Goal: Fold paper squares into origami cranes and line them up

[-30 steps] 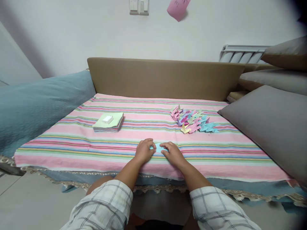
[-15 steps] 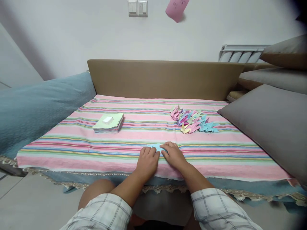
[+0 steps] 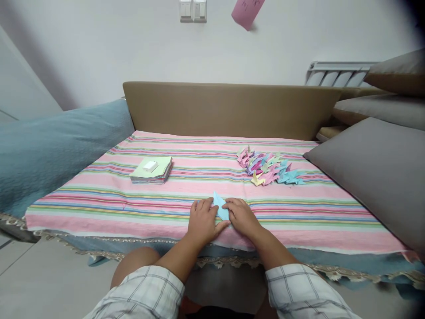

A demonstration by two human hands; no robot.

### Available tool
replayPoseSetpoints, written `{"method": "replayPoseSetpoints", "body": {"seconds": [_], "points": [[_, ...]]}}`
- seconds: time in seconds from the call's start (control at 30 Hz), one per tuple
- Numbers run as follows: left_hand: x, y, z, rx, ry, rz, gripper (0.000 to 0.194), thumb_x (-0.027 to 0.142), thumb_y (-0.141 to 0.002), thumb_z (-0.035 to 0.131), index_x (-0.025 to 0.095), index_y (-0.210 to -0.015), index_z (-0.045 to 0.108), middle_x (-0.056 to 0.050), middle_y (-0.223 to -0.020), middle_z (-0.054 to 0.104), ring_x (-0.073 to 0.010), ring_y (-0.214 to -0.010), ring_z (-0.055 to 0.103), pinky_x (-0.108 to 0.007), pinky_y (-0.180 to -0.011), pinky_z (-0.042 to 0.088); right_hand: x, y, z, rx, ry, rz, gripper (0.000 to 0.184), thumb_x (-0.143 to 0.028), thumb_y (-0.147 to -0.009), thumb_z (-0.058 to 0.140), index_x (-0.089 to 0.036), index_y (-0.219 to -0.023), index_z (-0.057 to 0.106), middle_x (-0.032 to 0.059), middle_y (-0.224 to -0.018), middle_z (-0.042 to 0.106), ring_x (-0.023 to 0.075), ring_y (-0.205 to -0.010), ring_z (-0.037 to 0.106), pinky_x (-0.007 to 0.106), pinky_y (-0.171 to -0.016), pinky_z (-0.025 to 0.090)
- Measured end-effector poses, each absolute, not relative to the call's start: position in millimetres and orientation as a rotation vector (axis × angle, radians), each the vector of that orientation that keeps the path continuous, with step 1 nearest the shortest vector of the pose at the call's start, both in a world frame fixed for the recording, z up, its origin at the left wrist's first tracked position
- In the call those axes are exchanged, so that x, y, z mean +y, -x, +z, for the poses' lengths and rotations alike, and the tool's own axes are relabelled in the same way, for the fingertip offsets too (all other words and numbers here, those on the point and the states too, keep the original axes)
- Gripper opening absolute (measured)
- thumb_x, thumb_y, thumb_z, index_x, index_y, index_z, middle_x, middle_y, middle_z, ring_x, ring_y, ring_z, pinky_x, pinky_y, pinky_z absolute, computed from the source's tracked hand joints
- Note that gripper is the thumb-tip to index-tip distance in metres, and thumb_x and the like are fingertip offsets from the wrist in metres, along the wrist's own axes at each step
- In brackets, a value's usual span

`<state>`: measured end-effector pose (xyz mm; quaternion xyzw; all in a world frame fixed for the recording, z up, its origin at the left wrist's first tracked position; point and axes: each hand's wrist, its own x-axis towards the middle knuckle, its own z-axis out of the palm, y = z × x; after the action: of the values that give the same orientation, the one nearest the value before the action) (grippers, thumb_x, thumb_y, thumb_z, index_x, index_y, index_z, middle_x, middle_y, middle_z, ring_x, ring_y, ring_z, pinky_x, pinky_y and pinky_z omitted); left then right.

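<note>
A small piece of folded light-blue paper (image 3: 220, 206) lies near the front of the striped cloth, its narrow point directed away from me. My left hand (image 3: 202, 222) is at its left side, fingers bent against the edge and thumb by the lower corner. On the right side, my right hand (image 3: 242, 218) pinches the paper with thumb and fingers. Fingertips of both hands hide parts of its edges. Beyond my right hand rests a cluster of folded paper cranes (image 3: 265, 168) in pink, purple, green, yellow and blue.
A stack of coloured paper sheets (image 3: 162, 166) with a small white block (image 3: 150, 166) on top stands at the left. Striped cloth (image 3: 99, 208) covers the seat. Grey cushions (image 3: 375, 177) pile up at the right, and a brown backrest (image 3: 229, 110) runs behind.
The blue paper has been turned, from pointing left to pointing away from me. My left hand has opened its thumb toward the paper's near corner; my right hand stays beside it.
</note>
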<state>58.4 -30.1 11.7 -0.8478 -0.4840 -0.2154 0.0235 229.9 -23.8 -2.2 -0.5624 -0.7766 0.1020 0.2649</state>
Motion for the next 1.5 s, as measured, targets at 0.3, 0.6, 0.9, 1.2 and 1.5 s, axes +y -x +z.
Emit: {"method": "replayPoseSetpoints", "body": {"seconds": [0.3, 0.6, 0.9, 1.2, 1.5], "points": [[-30, -56, 12, -1.557, 2.639, -0.646, 0.061, 0.07, -0.068, 0.054, 0.021, -0.104, 0.062, -0.009, -0.098, 0.054, -0.0265, -0.095, 0.049, -0.042, -0.086, 0.038, -28, -231, 4, -2.178, 1.506, 0.336, 0.035, -0.011, -0.078, 0.05, -0.023, -0.107, 0.064, 0.0053, -0.104, 0.063, 0.0216, -0.102, 0.053, 0.038, -0.091, 0.036], [-25, -49, 13, -1.426, 2.693, -0.58, 0.037, 0.044, -0.081, 0.056, 0.022, -0.11, 0.059, -0.009, -0.109, 0.055, -0.0252, -0.101, 0.05, -0.043, -0.091, 0.039, -28, -232, 4, -2.258, 1.396, 0.206, 0.025, -0.016, -0.08, 0.054, -0.024, -0.099, 0.068, 0.008, -0.123, 0.055, 0.0243, -0.117, 0.044, 0.041, -0.096, 0.035], [-18, -43, 12, -1.216, 2.695, -0.55, 0.035, 0.018, -0.082, 0.049, 0.021, -0.116, 0.057, -0.007, -0.135, 0.05, -0.0285, -0.119, 0.044, -0.05, -0.1, 0.033, -32, -232, 10, -2.311, 1.394, 0.238, 0.028, -0.031, -0.081, 0.057, -0.028, -0.109, 0.062, 0.0044, -0.12, 0.059, 0.0215, -0.111, 0.048, 0.045, -0.1, 0.025], [-10, -40, 8, -1.272, 2.821, -0.627, 0.038, 0.007, -0.076, 0.048, 0.018, -0.111, 0.057, -0.009, -0.112, 0.065, -0.0231, -0.109, 0.053, -0.042, -0.095, 0.04, -27, -226, 1, -2.176, 1.475, 0.252, 0.018, -0.029, -0.082, 0.058, -0.027, -0.098, 0.066, 0.0044, -0.114, 0.059, 0.0217, -0.106, 0.049, 0.038, -0.091, 0.032], [-4, -35, 11, -1.267, 2.904, -0.792, 0.006, 0.026, -0.077, 0.063, 0.02, -0.078, 0.064, -0.007, -0.104, 0.069, -0.0228, -0.101, 0.059, -0.041, -0.091, 0.042, -25, -225, 1, -2.119, 1.485, 0.329, 0.009, -0.029, -0.08, 0.062, -0.026, -0.088, 0.065, 0.0022, -0.113, 0.061, 0.0214, -0.105, 0.05, 0.039, -0.089, 0.032]]}}
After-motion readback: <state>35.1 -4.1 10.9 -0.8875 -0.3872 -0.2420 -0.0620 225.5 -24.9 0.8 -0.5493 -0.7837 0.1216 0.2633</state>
